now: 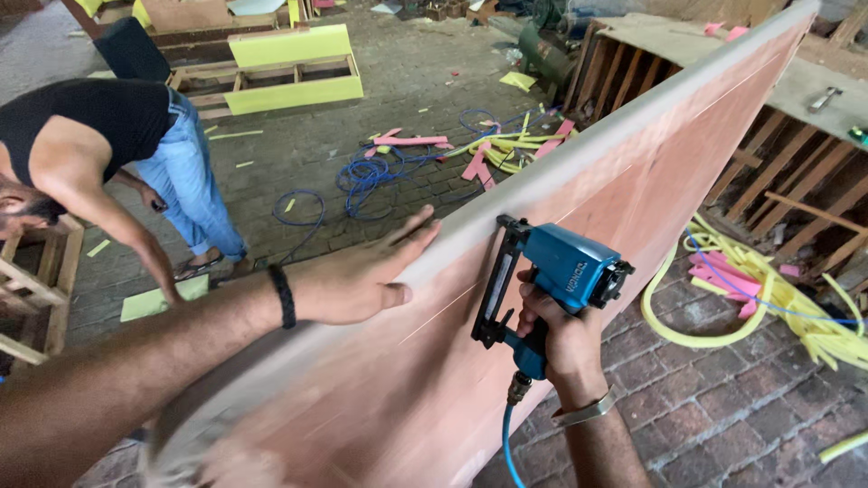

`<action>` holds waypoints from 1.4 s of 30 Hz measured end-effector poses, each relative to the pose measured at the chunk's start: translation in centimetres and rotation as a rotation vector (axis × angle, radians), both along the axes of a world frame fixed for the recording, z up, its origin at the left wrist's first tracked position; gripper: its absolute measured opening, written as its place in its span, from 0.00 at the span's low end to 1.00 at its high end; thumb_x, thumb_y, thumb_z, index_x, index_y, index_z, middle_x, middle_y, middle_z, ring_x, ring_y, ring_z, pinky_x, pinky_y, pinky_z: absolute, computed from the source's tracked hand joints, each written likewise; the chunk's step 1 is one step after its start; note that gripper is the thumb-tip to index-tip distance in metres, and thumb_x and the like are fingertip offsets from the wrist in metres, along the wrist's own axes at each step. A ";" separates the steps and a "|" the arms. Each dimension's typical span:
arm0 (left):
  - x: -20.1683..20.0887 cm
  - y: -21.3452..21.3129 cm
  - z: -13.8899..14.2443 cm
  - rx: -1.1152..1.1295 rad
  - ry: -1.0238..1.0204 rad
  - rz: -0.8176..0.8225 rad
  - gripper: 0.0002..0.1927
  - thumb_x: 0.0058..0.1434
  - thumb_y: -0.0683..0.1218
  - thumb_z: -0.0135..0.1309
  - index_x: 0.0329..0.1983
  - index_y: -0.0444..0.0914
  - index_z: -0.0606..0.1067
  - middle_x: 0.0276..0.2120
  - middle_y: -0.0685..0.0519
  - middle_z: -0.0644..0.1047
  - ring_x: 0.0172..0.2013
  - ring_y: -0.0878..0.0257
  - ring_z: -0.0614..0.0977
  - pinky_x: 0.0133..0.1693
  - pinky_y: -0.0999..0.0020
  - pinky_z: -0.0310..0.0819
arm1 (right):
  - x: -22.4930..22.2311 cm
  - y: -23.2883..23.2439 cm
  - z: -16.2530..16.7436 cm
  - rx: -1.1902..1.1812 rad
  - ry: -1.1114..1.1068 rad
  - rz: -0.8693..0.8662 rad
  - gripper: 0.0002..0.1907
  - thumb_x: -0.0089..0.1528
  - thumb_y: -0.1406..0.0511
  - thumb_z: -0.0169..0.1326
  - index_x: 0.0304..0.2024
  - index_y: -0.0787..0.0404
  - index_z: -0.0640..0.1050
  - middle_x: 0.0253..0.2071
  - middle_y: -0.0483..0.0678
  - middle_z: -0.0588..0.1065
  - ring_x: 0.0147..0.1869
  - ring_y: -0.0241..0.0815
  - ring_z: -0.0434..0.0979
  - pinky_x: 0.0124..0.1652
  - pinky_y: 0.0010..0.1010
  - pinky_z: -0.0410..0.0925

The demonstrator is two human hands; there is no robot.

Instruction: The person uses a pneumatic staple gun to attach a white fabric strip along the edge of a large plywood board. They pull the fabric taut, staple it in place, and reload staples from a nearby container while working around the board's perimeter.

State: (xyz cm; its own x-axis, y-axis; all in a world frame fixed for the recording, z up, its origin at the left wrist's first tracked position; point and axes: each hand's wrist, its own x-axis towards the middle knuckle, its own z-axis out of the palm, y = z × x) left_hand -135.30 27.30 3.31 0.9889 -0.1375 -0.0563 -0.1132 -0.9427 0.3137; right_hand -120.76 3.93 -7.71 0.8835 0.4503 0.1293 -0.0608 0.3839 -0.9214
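Note:
A large reddish-brown plywood panel (633, 190) stands on edge and runs from the lower left to the upper right. My left hand (362, 271) lies flat on its top edge with the fingers spread and holds nothing. My right hand (561, 339) grips the handle of a blue pneumatic nail gun (551, 280). The gun's black nose presses against the panel's face just under the top edge. A blue air hose (508, 443) hangs from the gun's handle.
Another person (108, 154) in a black top and jeans bends over at the left beside a wooden frame (32, 289). Blue hose coils (371, 176), pink and yellow offcuts (778, 298) and green-yellow wooden boxes (289, 68) lie on the brick floor.

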 end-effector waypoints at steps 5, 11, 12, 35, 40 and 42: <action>-3.8 -0.2 1.3 0.015 0.131 0.058 0.48 0.66 0.49 0.48 0.76 0.44 0.29 0.76 0.47 0.23 0.74 0.48 0.51 0.68 0.59 0.54 | -5.7 0.9 -0.4 -0.020 0.007 -0.029 0.14 0.55 0.72 0.56 0.44 0.72 0.79 0.23 0.47 0.73 0.22 0.41 0.73 0.25 0.31 0.69; -9.7 0.1 2.9 0.139 0.412 0.165 0.57 0.62 0.48 0.52 0.79 0.46 0.24 0.79 0.49 0.18 0.66 0.53 0.71 0.64 0.66 0.74 | -12.8 1.7 -0.1 -0.105 -0.025 -0.063 0.12 0.57 0.71 0.60 0.44 0.71 0.79 0.21 0.48 0.73 0.22 0.40 0.72 0.25 0.30 0.66; -10.5 0.5 2.6 0.162 0.427 0.159 0.59 0.59 0.49 0.53 0.78 0.46 0.24 0.78 0.50 0.18 0.70 0.55 0.67 0.64 0.67 0.73 | -14.1 1.7 -0.1 -0.120 -0.026 -0.065 0.12 0.57 0.71 0.60 0.43 0.71 0.79 0.21 0.48 0.73 0.22 0.39 0.73 0.26 0.29 0.66; -10.6 5.5 -5.1 -0.750 -0.132 -0.150 0.39 0.70 0.56 0.31 0.77 0.27 0.46 0.79 0.41 0.45 0.79 0.55 0.44 0.74 0.63 0.33 | -27.7 1.2 -2.9 -0.379 -0.082 -0.016 0.11 0.55 0.69 0.64 0.40 0.67 0.81 0.25 0.48 0.78 0.25 0.39 0.77 0.27 0.30 0.70; -10.9 5.5 -5.2 -0.874 -0.099 -0.134 0.40 0.69 0.57 0.33 0.77 0.28 0.45 0.79 0.41 0.45 0.78 0.54 0.44 0.74 0.62 0.34 | -27.2 0.2 -3.7 -0.325 -0.134 -0.016 0.15 0.54 0.69 0.65 0.44 0.65 0.82 0.32 0.45 0.81 0.31 0.35 0.79 0.31 0.28 0.73; -10.9 5.2 -5.4 -0.817 -0.109 -0.118 0.40 0.68 0.57 0.32 0.77 0.29 0.45 0.79 0.41 0.45 0.78 0.54 0.43 0.74 0.62 0.34 | -26.0 0.1 -3.4 -0.227 -0.113 -0.006 0.16 0.56 0.69 0.61 0.47 0.65 0.81 0.29 0.46 0.80 0.30 0.36 0.79 0.32 0.27 0.72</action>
